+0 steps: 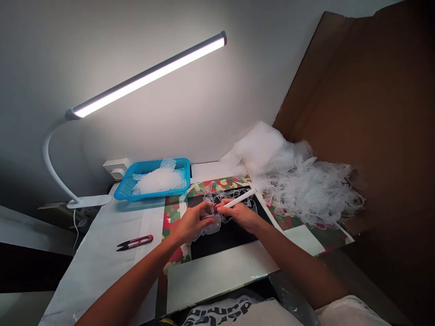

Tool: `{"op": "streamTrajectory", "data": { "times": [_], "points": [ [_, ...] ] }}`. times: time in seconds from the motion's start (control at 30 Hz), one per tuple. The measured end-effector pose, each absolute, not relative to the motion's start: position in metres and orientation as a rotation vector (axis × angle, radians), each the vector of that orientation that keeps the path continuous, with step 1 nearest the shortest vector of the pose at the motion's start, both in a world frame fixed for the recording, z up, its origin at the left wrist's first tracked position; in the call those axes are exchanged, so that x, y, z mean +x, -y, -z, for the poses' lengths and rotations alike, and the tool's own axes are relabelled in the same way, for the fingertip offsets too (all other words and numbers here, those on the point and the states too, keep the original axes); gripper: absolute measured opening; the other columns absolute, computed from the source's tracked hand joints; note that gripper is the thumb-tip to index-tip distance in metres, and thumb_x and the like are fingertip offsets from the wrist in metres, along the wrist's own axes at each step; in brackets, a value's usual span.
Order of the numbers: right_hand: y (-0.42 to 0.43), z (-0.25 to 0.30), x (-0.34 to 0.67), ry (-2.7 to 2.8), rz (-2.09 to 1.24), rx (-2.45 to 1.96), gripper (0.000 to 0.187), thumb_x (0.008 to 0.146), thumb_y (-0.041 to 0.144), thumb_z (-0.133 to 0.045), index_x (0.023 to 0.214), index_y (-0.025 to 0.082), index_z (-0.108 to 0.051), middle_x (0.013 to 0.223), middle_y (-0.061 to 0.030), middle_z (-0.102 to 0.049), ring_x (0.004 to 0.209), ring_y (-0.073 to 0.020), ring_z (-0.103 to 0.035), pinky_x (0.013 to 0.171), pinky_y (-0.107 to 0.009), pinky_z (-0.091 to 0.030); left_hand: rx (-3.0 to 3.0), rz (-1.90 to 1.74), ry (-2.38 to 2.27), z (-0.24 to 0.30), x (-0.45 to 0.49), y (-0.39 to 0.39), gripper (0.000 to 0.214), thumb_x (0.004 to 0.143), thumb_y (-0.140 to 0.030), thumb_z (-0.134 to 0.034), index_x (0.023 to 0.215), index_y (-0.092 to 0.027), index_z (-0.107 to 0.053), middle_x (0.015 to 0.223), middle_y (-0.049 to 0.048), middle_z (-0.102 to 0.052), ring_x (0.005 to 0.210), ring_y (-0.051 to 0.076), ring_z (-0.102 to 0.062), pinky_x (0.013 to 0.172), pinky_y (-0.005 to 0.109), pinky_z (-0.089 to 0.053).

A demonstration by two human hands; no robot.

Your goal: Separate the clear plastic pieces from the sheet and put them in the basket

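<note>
My left hand (pixel 193 222) pinches a clear, soft plastic piece (pixel 211 226) with a wavy outline, holding it just above a black mat (pixel 224 240). My right hand (pixel 238 215) grips a slim white pen (pixel 239 198), and its fingers meet the plastic near my left fingertips. The pen's tip is hidden behind my fingers. Thin clear strands (pixel 231 194) lie on the black mat beyond my hands. Red-handled thread snips (pixel 135 242) rest on white paper to the left of my left forearm.
A blue plastic basket (pixel 136 190) holds a mound of clear pieces. A large heap of clear scraps (pixel 306 192) lies to the right against brown cardboard (pixel 356 90). A white clamp lamp (pixel 149 74) arches above the table's back left, near a wall socket (pixel 117 169).
</note>
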State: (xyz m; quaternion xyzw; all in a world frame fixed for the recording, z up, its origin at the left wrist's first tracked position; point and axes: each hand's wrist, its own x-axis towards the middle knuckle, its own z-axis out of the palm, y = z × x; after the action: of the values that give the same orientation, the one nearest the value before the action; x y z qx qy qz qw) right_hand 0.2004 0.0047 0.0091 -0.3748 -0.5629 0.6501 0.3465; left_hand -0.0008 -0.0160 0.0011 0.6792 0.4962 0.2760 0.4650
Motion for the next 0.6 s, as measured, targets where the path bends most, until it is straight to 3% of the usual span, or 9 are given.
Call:
{"op": "streamTrajectory", "data": {
  "times": [0.17, 0.37, 0.47, 0.6],
  "points": [
    [-0.013, 0.001, 0.200, 1.191, -1.481, -0.985, 0.035, 0.069, 0.043, -0.074, 0.066, 0.021, -0.049, 0.071, -0.0009, -0.068, 0.076, -0.0186, -0.064, 0.071, -0.031, -0.049, 1.681, -0.793, -1.256, 0.000, -0.007, 0.019, 0.047, 0.081, -0.042, -0.067, 0.122, -0.019, -0.064, 0.086, 0.0031, -0.076, 0.074, 0.018, -0.066, 0.066, 0.025, -0.047],
    [-0.029, -0.006, 0.255, 0.788, -1.344, -0.923, 0.033, 0.060, 0.032, -0.083, 0.066, 0.021, -0.052, 0.081, -0.0018, -0.072, 0.087, -0.0195, -0.069, 0.076, -0.031, -0.056, 1.363, -0.931, -1.201, 0.004, -0.017, 0.021, 0.042, 0.074, -0.044, -0.074, 0.103, -0.015, -0.074, 0.096, 0.0092, -0.076, 0.083, 0.022, -0.069, 0.070, 0.028, -0.052],
    [-0.025, -0.018, 0.285, 0.748, -1.342, -0.900, 0.031, 0.062, 0.026, -0.082, 0.066, 0.021, -0.052, 0.088, -0.0041, -0.074, 0.091, -0.0187, -0.070, 0.074, -0.028, -0.057, 1.236, -0.946, -1.175, 0.006, -0.014, 0.022, 0.047, 0.069, -0.045, -0.077, 0.104, -0.014, -0.073, 0.094, 0.0104, -0.076, 0.085, 0.023, -0.070, 0.073, 0.030, -0.053],
    [-0.036, -0.041, 0.338, 0.831, -1.141, -0.925, 0.031, 0.064, 0.026, -0.081, 0.066, 0.021, -0.050, 0.080, -0.0026, -0.074, 0.085, -0.0177, -0.071, 0.071, -0.026, -0.057, 1.252, -0.955, -1.204, -0.004, -0.015, 0.016, 0.047, 0.068, -0.049, -0.076, 0.100, -0.015, -0.075, 0.092, 0.0090, -0.076, 0.081, 0.022, -0.069, 0.068, 0.028, -0.052]
  ]
}}
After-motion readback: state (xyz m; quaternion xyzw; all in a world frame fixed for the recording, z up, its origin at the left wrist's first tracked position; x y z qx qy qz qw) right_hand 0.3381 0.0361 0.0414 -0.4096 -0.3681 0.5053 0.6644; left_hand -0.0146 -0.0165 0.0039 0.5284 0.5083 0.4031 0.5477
